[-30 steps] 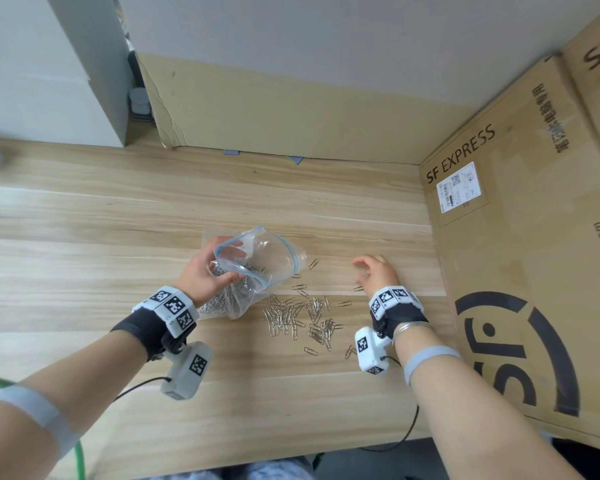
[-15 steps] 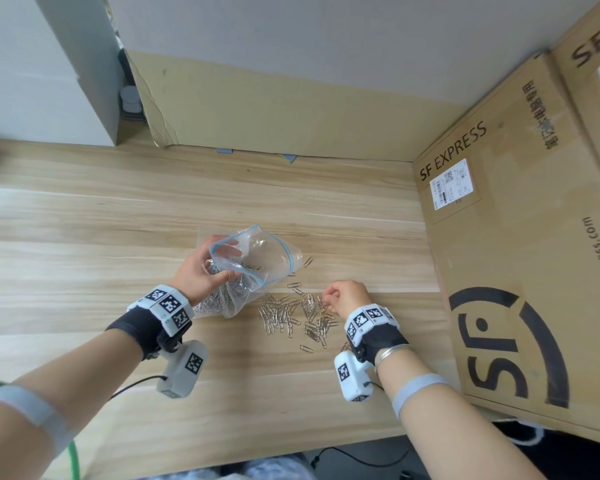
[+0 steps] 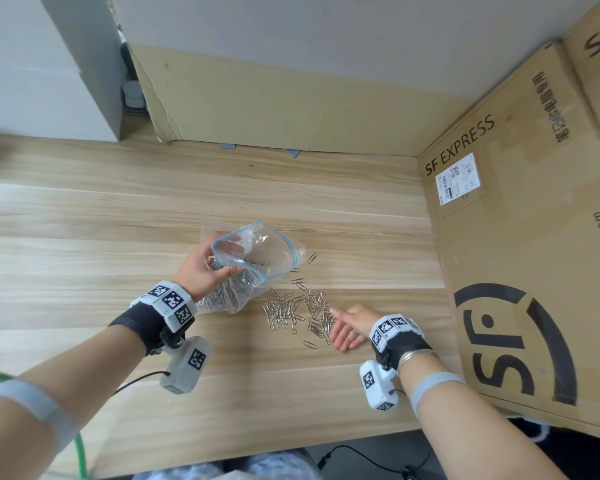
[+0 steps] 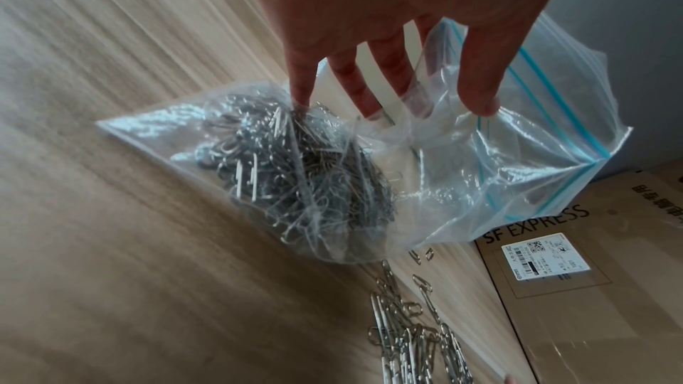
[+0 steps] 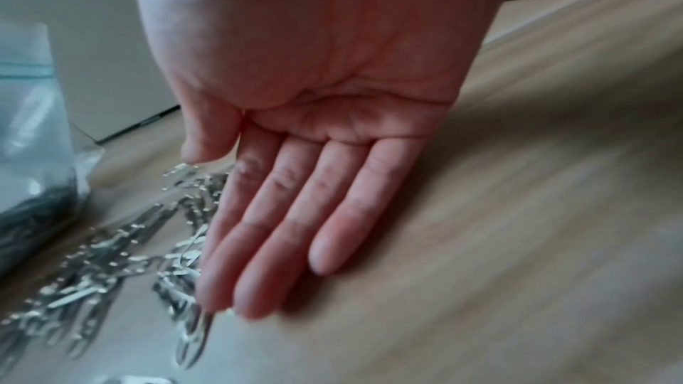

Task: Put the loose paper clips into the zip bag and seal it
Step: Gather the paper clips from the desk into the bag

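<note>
A clear zip bag (image 3: 274, 247) with a blue seal strip stands on the wooden table (image 3: 84, 237), its mouth open toward the right. Many paper clips (image 4: 295, 180) fill its bottom. My left hand (image 3: 231, 259) pinches the bag's near rim between thumb and fingers, seen in the left wrist view as the left hand (image 4: 425, 104) on the bag (image 4: 517, 156). Loose clips (image 3: 298, 311) lie in a pile just right of the bag. My right hand (image 3: 336, 325) stands on its edge, fingers straight, touching the pile's right side. The right wrist view shows the right hand (image 5: 229, 229) against the clips (image 5: 111, 267).
A large SF Express cardboard box (image 3: 534, 254) walls off the right side. A cardboard sheet (image 3: 291, 105) leans along the back, with a white box (image 3: 49, 64) at the back left. A single clip (image 3: 310, 344) lies nearer the front edge.
My right hand came in from the far right to the pile, then opened with straight fingers along its right side. The scattered clips are bunched closer together. The left hand keeps its hold.
</note>
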Demonstrator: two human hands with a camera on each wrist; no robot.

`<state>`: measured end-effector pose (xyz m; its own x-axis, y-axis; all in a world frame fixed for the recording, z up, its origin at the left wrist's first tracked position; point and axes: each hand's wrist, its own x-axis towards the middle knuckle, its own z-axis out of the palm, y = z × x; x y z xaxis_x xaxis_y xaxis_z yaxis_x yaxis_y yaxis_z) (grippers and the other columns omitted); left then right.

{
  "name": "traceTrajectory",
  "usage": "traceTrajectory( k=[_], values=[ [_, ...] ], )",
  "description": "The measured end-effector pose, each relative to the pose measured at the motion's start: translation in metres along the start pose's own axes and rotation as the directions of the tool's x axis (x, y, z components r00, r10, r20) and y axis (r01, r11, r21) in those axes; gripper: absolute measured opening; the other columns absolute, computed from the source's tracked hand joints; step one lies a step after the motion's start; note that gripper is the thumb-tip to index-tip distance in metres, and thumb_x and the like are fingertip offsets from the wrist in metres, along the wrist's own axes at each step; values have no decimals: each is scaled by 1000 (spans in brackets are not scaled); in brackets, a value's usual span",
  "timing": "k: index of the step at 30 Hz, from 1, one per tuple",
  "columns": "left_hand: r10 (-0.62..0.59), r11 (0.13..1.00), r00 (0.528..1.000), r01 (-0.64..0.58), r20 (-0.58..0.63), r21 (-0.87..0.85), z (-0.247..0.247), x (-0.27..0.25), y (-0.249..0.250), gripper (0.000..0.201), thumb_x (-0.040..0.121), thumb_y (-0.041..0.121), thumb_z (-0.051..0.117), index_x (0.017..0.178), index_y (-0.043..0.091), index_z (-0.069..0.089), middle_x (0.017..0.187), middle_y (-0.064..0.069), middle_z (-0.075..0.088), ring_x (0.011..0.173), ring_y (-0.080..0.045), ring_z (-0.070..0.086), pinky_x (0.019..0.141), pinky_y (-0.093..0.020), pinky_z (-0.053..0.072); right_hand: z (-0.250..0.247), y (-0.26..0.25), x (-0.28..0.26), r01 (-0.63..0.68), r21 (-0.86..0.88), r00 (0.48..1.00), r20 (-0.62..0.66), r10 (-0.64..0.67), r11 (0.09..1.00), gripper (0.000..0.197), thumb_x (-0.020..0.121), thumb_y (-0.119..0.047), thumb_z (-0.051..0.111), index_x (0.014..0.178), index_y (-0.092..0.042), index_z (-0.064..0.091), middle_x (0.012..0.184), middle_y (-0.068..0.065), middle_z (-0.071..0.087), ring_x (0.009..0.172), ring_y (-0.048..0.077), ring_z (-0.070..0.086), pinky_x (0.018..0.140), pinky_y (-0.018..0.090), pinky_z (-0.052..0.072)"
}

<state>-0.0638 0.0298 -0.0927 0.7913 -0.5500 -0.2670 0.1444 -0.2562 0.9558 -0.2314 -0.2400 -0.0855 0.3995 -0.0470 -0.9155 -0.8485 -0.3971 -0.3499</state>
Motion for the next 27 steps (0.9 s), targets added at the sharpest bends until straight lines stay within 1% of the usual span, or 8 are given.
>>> traceTrajectory(
  k=[7, 10, 12, 15, 18, 21, 24, 27],
  values=[
    [-1, 1000, 1000, 1, -6, 10, 0, 1, -1, 45, 72, 6, 71, 100, 35, 52, 90, 31, 65, 91, 11, 57, 92, -26, 41, 9, -28, 20, 226, 125, 966, -158, -205, 966, 37, 93, -38, 41, 76, -15, 65, 68, -3, 70, 60, 8, 66, 64, 23, 53],
    [-6, 1000, 1000, 6, -10, 3, 1, 2, -2, 44, 72, 5, 70, 99, 35, 52, 89, 32, 64, 90, 13, 57, 92, -25, 41, 11, -36, 15, 167, 179, 986, -10, -168, 970, 43, 94, -39, 40, 74, -12, 67, 61, -1, 70, 55, 10, 66, 58, 21, 51],
    [-6, 1000, 1000, 6, -13, -4, 1, 1, -2, 44, 72, 4, 70, 99, 34, 52, 89, 32, 64, 89, 13, 57, 90, -23, 41, 18, -37, 11, 94, 105, 984, 144, -109, 990, 44, 93, -44, 41, 83, -12, 69, 66, -1, 71, 58, 9, 67, 57, 19, 52],
    [-3, 1000, 1000, 3, -14, -6, 0, 0, 0, 43, 72, 5, 70, 99, 34, 53, 89, 33, 64, 90, 13, 57, 89, -19, 40, 27, -32, 12, 67, 67, 972, 222, -81, 995, 41, 91, -46, 44, 99, -14, 68, 84, 5, 74, 65, 9, 69, 57, 16, 54],
    [-11, 1000, 1000, 11, -12, -13, 0, -1, 0, 43, 72, 7, 71, 100, 34, 53, 90, 32, 65, 91, 12, 57, 89, -21, 40, 25, -32, 16, 118, 79, 977, 167, -130, 990, 35, 94, -42, 41, 102, -19, 66, 99, 11, 71, 67, 9, 68, 66, 21, 54],
    [-18, 1000, 1000, 18, -18, -23, -1, -1, 1, 44, 72, 10, 72, 101, 36, 53, 89, 31, 65, 92, 13, 56, 93, -25, 39, 16, -37, 17, 165, 91, 986, 9, -166, 982, 29, 94, -35, 43, 101, -17, 66, 85, 2, 70, 67, 11, 66, 74, 28, 53],
    [-26, 999, 999, 25, -30, -33, 0, -2, 2, 43, 72, 5, 70, 99, 34, 53, 88, 33, 64, 92, 14, 55, 95, -29, 38, 12, -46, 15, 191, 98, 980, -70, -185, 977, 29, 95, -29, 43, 105, -12, 64, 77, 2, 68, 59, 9, 64, 65, 24, 53],
    [-29, 999, 999, 28, -30, -45, 1, -3, 3, 43, 71, 7, 72, 99, 35, 53, 87, 32, 65, 91, 13, 56, 96, -31, 38, 27, -63, 13, 225, 100, 974, 11, -227, 969, 26, 94, -31, 44, 101, -15, 65, 78, 2, 69, 59, 10, 66, 60, 23, 53]
  ],
)
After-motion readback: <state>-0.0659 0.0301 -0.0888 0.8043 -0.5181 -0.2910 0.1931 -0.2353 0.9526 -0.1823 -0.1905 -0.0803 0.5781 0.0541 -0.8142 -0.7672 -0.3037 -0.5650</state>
